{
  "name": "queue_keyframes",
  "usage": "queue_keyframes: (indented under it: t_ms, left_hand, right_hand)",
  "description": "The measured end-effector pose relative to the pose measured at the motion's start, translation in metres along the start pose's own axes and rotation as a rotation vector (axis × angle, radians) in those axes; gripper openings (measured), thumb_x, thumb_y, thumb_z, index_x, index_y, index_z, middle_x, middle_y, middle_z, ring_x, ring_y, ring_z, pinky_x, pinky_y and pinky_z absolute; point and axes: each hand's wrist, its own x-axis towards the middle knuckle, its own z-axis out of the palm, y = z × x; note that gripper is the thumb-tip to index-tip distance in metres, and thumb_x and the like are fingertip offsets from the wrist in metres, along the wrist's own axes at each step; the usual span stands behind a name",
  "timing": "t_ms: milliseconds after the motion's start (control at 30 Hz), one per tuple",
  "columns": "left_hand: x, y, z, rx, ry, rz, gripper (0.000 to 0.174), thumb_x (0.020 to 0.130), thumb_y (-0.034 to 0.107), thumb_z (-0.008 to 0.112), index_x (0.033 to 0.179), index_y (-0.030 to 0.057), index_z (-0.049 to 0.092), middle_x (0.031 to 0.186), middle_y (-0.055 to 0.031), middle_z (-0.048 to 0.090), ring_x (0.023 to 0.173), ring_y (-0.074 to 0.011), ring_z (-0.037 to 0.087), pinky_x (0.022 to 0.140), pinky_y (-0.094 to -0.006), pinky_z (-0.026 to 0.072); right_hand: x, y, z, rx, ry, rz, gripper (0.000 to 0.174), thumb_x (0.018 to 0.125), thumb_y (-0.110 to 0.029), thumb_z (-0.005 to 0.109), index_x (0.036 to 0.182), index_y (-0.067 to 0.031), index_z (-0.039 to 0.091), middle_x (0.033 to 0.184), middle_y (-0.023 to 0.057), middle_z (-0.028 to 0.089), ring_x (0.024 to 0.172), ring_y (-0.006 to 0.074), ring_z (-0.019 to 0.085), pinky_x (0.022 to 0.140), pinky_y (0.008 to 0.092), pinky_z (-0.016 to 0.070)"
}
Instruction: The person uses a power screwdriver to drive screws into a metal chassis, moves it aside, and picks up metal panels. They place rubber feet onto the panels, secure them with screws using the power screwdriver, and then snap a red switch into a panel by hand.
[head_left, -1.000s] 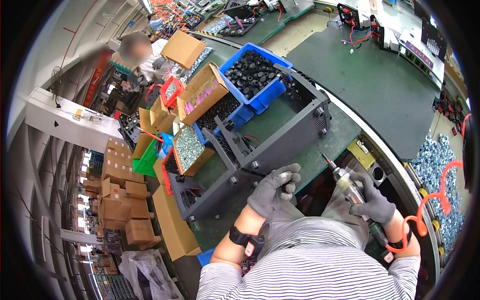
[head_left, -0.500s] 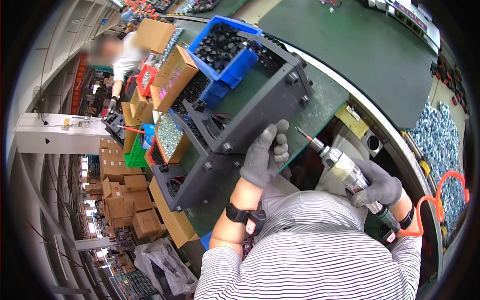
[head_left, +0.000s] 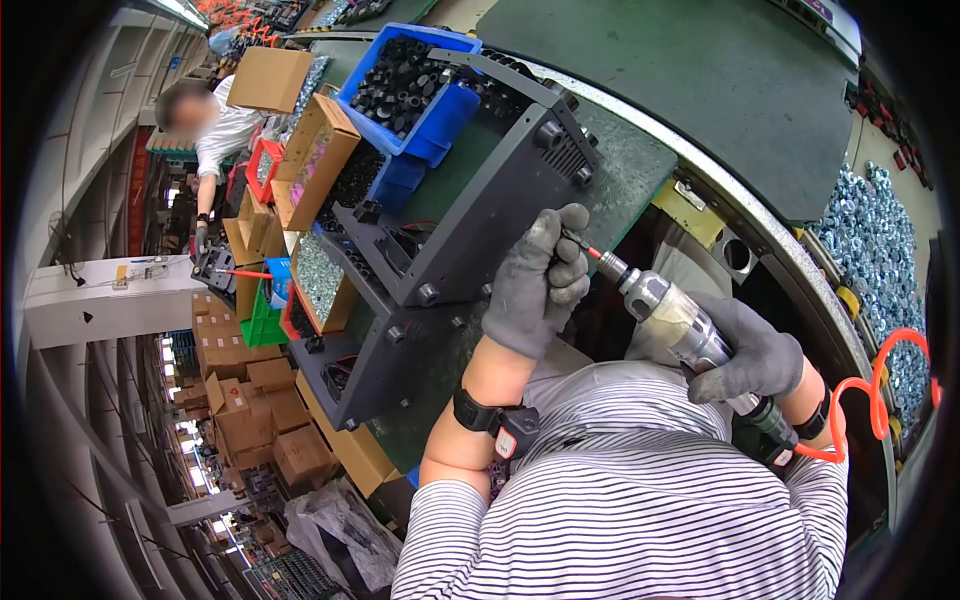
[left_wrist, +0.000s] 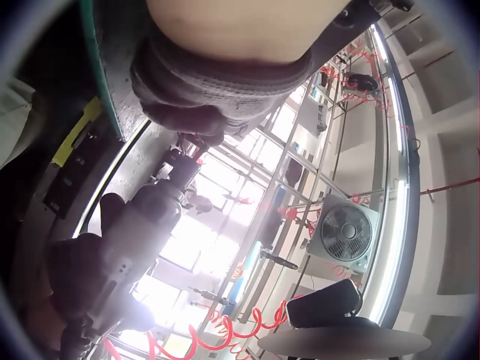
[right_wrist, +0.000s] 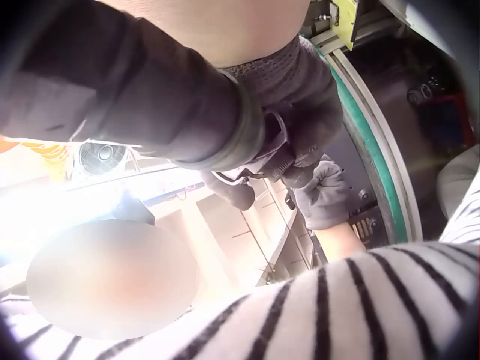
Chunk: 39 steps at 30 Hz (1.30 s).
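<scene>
The person is holding an air screwdriver point(head_left: 668, 318) in the air over their lap, just beside the edge of the desk point(head_left: 640, 165). The right hand point(head_left: 745, 358), in a grey glove, is wrapping all its fingers round the back part of the tool. The tool is pointing up toward the left hand point(head_left: 535, 285). That hand, also gloved, is curling its fingers and pinching the thin bit point(head_left: 592, 252) at the front of the tool (there may be a tiny screw in there, but I cannot tell). An orange hose point(head_left: 880, 385) is looping away from the back of the tool, past the right wrist. Right behind the left hand, a dark grey metal box point(head_left: 480, 200) is lying on the desk, with round knobs on its side. Further back, blue bins point(head_left: 440, 110) are holding black parts.

What could go wrong? I think the fingers are sitting very near the part that spins. If the right hand squeezes the trigger by mistake, the bit could twist the glove and hurt a finger. A small screw could also slip out of the pinch and drop into the dark gap beside the desk. The springy hose could tug the tool sideways, so the tip misses its hole in the box.
</scene>
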Motion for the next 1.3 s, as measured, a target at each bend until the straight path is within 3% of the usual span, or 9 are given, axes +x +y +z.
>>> queue_keyframes:
  t_ms: [333, 467, 533, 600, 700, 767, 933, 1000, 1300]
  left_hand:
    - [-0.004, 0.0, 0.01, 0.44, 0.136, 0.192, 0.036, 0.094, 0.033, 0.052, 0.106, -0.0005, 0.059, 0.067, 0.0023, 0.053, 0.052, -0.0052, 0.039, 0.045, -0.0191, 0.0324]
    - [-0.004, 0.008, 0.019, 0.423, 0.033, 0.066, 0.039, 0.095, 0.036, 0.049, 0.102, -0.0006, 0.06, 0.067, 0.0017, 0.053, 0.054, -0.0051, 0.039, 0.049, -0.0191, 0.0318]
    - [-0.011, 0.022, 0.033, 1.214, 0.08, 0.324, 0.042, 0.095, 0.039, 0.045, 0.096, 0.0001, 0.061, 0.071, -0.0004, 0.057, 0.058, -0.0047, 0.043, 0.052, -0.0188, 0.0329]
    - [-0.005, 0.027, 0.033, 1.371, 0.063, 0.798, 0.036, 0.094, 0.034, 0.049, 0.084, 0.002, 0.063, 0.081, -0.0054, 0.064, 0.071, -0.012, 0.057, 0.062, -0.0258, 0.0437]
    - [-0.001, 0.054, 0.052, 1.666, 0.15, 1.056, 0.03, 0.092, 0.029, 0.052, 0.084, 0.0034, 0.063, 0.079, -0.0065, 0.064, 0.072, -0.0178, 0.06, 0.066, -0.0298, 0.0461]
    - [0.006, 0.065, 0.056, 1.916, 0.366, 1.225, 0.027, 0.092, 0.029, 0.052, 0.084, 0.0062, 0.065, 0.079, -0.0081, 0.064, 0.072, -0.0235, 0.061, 0.067, -0.0329, 0.047]
    - [0.035, 0.069, 0.049, 2.009, 0.556, 1.268, 0.026, 0.088, 0.03, 0.052, 0.078, 0.0098, 0.064, 0.069, -0.009, 0.057, 0.066, -0.0289, 0.058, 0.059, -0.0398, 0.0464]
    - [0.037, 0.067, 0.051, 2.284, 0.667, 0.932, 0.032, 0.089, 0.033, 0.05, 0.072, 0.0086, 0.062, 0.069, -0.0097, 0.057, 0.065, -0.0296, 0.058, 0.058, -0.0399, 0.0469]
    - [0.04, 0.068, 0.051, 2.344, 0.591, 0.909, 0.039, 0.092, 0.034, 0.046, 0.068, 0.0056, 0.058, 0.069, -0.0129, 0.056, 0.063, -0.0326, 0.057, 0.059, -0.0429, 0.0456]
  right_hand:
    - [-0.004, -0.015, -0.003, 0.047, -0.038, 0.063, 0.067, 0.061, -0.013, 0.077, 0.12, 0.0005, 0.048, 0.091, 0.001, 0.053, 0.083, 0.0108, 0.05, 0.076, 0.0257, 0.0428]
    - [-0.002, -0.047, 0.0, 0.059, 0.103, 0.094, 0.069, 0.06, -0.014, 0.077, 0.121, 0.0009, 0.048, 0.096, 0.0012, 0.053, 0.087, 0.0095, 0.048, 0.078, 0.0256, 0.0417]
    - [-0.001, -0.053, -0.008, -0.038, 0.169, 0.098, 0.061, 0.06, -0.019, 0.075, 0.114, 0.0001, 0.052, 0.086, 0.0004, 0.053, 0.08, 0.0106, 0.049, 0.075, 0.0249, 0.0416]
    - [0.004, -0.057, -0.012, -0.131, 0.237, 0.083, 0.058, 0.06, -0.021, 0.074, 0.11, -0.0006, 0.054, 0.081, -0.0004, 0.052, 0.076, 0.0104, 0.049, 0.072, 0.0241, 0.0415]
    - [0.01, -0.063, -0.012, -0.113, 0.26, 0.075, 0.056, 0.061, -0.021, 0.074, 0.109, -0.0014, 0.053, 0.083, -0.0002, 0.051, 0.074, 0.01, 0.049, 0.069, 0.0241, 0.0428]
    - [0.013, -0.064, -0.014, -0.075, 0.249, 0.069, 0.054, 0.063, -0.023, 0.073, 0.108, -0.0023, 0.052, 0.085, 0.0, 0.05, 0.074, 0.0091, 0.049, 0.066, 0.0241, 0.0446]
    - [0.022, -0.063, -0.017, -0.035, 0.209, 0.081, 0.052, 0.064, -0.022, 0.072, 0.108, -0.0026, 0.052, 0.084, -0.0006, 0.049, 0.074, 0.0079, 0.048, 0.063, 0.0231, 0.0447]
    - [0.025, -0.063, -0.017, -0.059, 0.219, 0.081, 0.051, 0.064, -0.022, 0.071, 0.106, -0.0026, 0.052, 0.084, -0.0007, 0.049, 0.076, 0.0082, 0.048, 0.066, 0.0232, 0.0439]
    - [0.029, -0.076, -0.014, -0.092, 0.264, 0.116, 0.064, 0.065, -0.022, 0.073, 0.119, 0.0015, 0.05, 0.089, 0.0011, 0.053, 0.079, 0.0101, 0.049, 0.072, 0.0245, 0.0431]
